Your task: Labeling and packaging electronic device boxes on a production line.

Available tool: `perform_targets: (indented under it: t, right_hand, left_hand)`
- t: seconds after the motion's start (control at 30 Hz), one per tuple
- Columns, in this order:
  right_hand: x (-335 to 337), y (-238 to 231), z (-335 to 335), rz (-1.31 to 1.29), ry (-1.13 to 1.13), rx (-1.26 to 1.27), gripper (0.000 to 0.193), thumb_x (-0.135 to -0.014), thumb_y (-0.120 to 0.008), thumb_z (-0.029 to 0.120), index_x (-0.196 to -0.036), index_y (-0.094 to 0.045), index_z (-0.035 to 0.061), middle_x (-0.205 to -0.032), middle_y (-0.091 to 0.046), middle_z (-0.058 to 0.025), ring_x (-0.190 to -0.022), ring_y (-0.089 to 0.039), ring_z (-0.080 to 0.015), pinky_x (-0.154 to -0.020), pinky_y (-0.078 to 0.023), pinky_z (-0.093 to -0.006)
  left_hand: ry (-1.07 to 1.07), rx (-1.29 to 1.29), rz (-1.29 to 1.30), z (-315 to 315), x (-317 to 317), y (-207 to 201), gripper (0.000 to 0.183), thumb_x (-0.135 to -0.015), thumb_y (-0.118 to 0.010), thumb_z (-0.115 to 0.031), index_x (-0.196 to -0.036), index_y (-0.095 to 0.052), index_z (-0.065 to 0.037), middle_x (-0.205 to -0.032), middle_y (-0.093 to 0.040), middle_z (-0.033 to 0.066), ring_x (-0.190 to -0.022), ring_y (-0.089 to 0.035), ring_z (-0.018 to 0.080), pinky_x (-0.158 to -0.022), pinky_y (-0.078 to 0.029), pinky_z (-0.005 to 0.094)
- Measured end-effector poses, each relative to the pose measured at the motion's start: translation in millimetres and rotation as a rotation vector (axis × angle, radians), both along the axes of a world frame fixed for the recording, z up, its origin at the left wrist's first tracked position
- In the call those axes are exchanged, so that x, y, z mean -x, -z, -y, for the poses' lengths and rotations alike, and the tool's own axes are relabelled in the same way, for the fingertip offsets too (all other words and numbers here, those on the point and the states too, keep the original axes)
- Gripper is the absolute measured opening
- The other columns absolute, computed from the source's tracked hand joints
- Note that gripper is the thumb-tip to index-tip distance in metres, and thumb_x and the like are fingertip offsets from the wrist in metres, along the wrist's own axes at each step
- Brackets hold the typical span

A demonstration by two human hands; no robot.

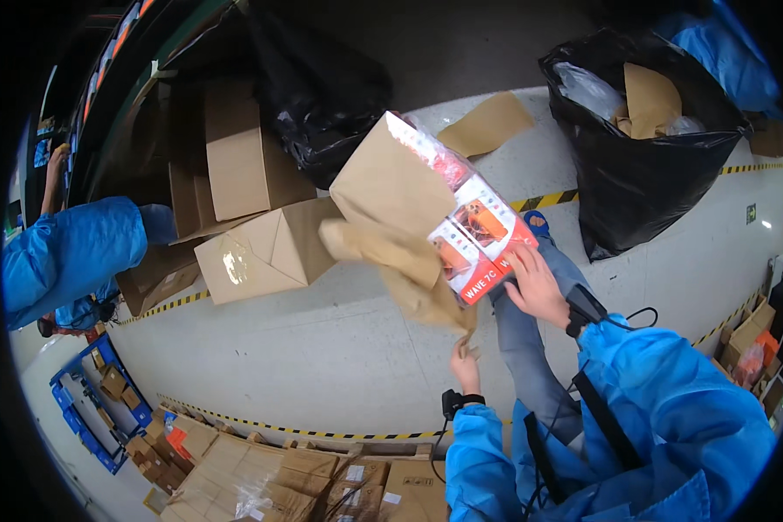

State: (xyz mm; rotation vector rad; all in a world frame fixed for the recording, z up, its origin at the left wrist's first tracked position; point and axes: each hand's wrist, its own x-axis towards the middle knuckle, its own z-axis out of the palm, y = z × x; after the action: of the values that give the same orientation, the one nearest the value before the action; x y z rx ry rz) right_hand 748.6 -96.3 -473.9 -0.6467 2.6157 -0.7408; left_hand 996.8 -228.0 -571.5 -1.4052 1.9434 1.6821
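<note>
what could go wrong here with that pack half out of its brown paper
The shrink-wrapped pack of boxes is propped only by the right hand at its lower edge, so it could tip and fall. The left hand pinches just a strip of the brown paper wrap, which may tear off short.

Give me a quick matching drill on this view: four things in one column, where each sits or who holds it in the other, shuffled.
Things:
1. bundle of white-and-orange boxes
2. strip of brown paper
3. black bag
4. closed carton

Places:
A. on the floor, centre-left
B. pulled by the left hand
C. upper right, stuffed with paper and plastic
D. steadied by the right hand

Pairs: 1-D, 2-B, 3-C, 4-A
</note>
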Motion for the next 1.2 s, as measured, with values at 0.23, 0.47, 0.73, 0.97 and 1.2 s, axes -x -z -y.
perform_targets:
  t: [0.23, 0.47, 0.73, 0.97, 1.2]
  right_hand:
    - [37, 30, 50, -0.062, -0.116, -0.115, 0.076, -0.078, -0.059, 0.045, -0.139, -0.030, 0.0102, -0.144, -0.021, -0.0208, -0.130, -0.021, -0.0437, -0.105, -0.020, -0.0522]
    - [31, 49, 46, -0.092, -0.113, -0.105, 0.076, -0.077, -0.061, 0.045, -0.138, -0.032, 0.0095, -0.142, -0.025, -0.0216, -0.129, -0.022, -0.0442, -0.106, -0.018, -0.0514]
    - [41, 43, 23, 0.040, -0.137, -0.150, 0.081, -0.073, -0.066, 0.041, -0.139, -0.030, 0.0101, -0.141, -0.025, -0.0216, -0.127, -0.024, -0.0454, -0.105, -0.020, -0.0535]
    - [55, 38, 17, 0.068, -0.208, -0.143, 0.082, -0.070, -0.068, 0.040, -0.139, -0.031, 0.0133, -0.141, -0.028, -0.0183, -0.127, -0.027, -0.0412, -0.104, -0.023, -0.0509]
    - [60, 31, 15, 0.051, -0.148, -0.167, 0.087, -0.060, -0.075, 0.040, -0.135, -0.038, 0.0151, -0.138, -0.034, -0.0141, -0.120, -0.035, -0.0355, -0.103, -0.027, -0.0473]
  left_hand:
    - [-0.784, 0.013, -0.050, 53, -35, 53, 0.026, -0.079, -0.051, 0.003, -0.102, -0.062, 0.000, -0.091, -0.063, 0.0116, -0.079, -0.060, 0.0254, -0.074, -0.048, 0.0348]
    - [-0.907, 0.723, 0.229, 90, 135, -62, 0.029, -0.078, -0.058, -0.005, -0.102, -0.046, 0.005, -0.101, -0.048, 0.0224, -0.087, -0.050, 0.0319, -0.082, -0.041, 0.0421]
    - [0.558, 0.958, -0.038, 86, 336, -88, 0.082, -0.069, -0.074, -0.036, -0.131, -0.033, -0.001, -0.134, -0.027, 0.0264, -0.123, -0.028, 0.0410, -0.100, -0.027, 0.0501]
    - [0.523, 0.924, -0.098, 170, 352, -43, 0.040, -0.084, -0.055, -0.019, -0.121, -0.051, -0.005, -0.118, -0.052, 0.0181, -0.105, -0.047, 0.0371, -0.092, -0.039, 0.0423]
    - [0.243, 0.736, -0.062, 242, 395, -65, 0.024, -0.084, -0.046, -0.011, -0.102, -0.059, -0.001, -0.089, -0.062, 0.0227, -0.085, -0.058, 0.0409, -0.074, -0.045, 0.0448]
